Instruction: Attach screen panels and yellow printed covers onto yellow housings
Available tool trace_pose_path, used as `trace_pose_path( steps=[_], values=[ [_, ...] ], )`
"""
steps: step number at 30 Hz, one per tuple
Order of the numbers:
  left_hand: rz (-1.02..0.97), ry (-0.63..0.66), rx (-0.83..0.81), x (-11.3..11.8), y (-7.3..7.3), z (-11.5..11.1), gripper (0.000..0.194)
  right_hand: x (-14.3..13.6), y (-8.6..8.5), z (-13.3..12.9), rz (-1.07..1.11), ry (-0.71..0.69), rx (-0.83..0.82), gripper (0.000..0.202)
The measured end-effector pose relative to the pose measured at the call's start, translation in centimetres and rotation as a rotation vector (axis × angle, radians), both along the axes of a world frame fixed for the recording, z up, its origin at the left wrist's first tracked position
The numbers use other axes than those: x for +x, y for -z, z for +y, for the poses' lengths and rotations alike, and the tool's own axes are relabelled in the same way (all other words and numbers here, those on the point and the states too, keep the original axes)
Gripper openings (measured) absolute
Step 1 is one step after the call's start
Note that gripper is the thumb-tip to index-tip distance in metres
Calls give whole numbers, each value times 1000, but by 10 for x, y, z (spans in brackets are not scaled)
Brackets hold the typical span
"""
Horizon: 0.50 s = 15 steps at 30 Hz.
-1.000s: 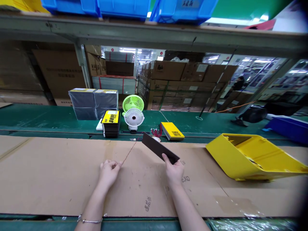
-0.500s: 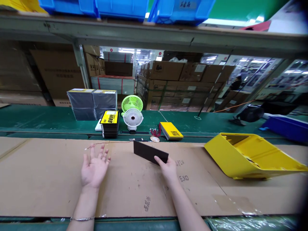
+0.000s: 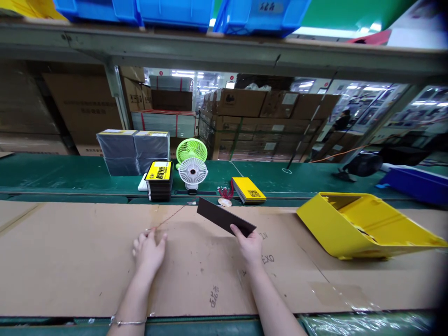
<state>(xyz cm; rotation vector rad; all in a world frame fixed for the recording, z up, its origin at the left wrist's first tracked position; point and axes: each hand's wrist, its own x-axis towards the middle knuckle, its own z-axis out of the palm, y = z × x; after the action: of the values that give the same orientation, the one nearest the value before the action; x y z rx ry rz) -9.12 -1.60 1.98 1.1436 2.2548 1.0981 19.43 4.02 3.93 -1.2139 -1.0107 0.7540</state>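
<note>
My right hand (image 3: pixel 250 245) pinches the lower right corner of a flat black rectangular panel (image 3: pixel 224 217), thumb on the near face. The panel is tilted above the cardboard, its left end higher. My left hand (image 3: pixel 149 254) is palm down over the cardboard, fingers curled and thumb apart. A thin reddish wire (image 3: pixel 171 217) runs from its fingertips up toward the bench edge; its end at the fingers is hidden. Beyond the panel are a bundle of red leads (image 3: pixel 227 191), a round disc (image 3: pixel 224 202) and a yellow-topped stack (image 3: pixel 249 190) with a printed code.
Cardboard (image 3: pixel 87 266) covers the near bench. A yellow bin (image 3: pixel 329 233) lies at right, a blue bin (image 3: pixel 413 184) farther back. Behind are a white fan (image 3: pixel 193 172), a green fan (image 3: pixel 187 149), a black-and-yellow stack (image 3: pixel 160 182) and wrapped grey blocks (image 3: pixel 135 151). A shelf beam (image 3: pixel 210 51) spans above.
My left hand has turned from palm up to palm down and come slightly nearer, drawing the wire's left part with it. My right hand has shifted the panel a little right.
</note>
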Motion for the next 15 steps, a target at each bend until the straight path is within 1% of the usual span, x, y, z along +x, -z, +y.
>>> trace_pose_path(
  steps=[2, 4, 6, 7, 9, 10, 13, 15],
  values=[
    [78, 101, 16, 6, -1, -3, 35, 1, -1, -1, -3, 45, 5, 42],
    [67, 188, 43, 12, -5, -5, 26, 3, -2, -1, -13, 96, -4, 44],
    [-50, 283, 76, 15, -11, -6, 29, 6, 0, 0, -28, 146, -24, 46],
    [-149, 339, 95, 15, -14, -6, 31, 7, 1, 1, -35, 168, -37, 48],
    [-424, 434, 137, 15, -21, -7, 31, 10, 5, 3, -46, 199, -59, 49],
    [-599, 452, 166, 14, -24, -8, 27, 11, 6, 4, -49, 204, -65, 50],
    [-1194, 402, 333, 6, -32, -11, 14, 10, 10, 6, -49, 170, -67, 48],
    [-1506, 370, 501, 0, -36, -12, 18, 8, 11, 6, -52, 122, -68, 45]
  ],
)
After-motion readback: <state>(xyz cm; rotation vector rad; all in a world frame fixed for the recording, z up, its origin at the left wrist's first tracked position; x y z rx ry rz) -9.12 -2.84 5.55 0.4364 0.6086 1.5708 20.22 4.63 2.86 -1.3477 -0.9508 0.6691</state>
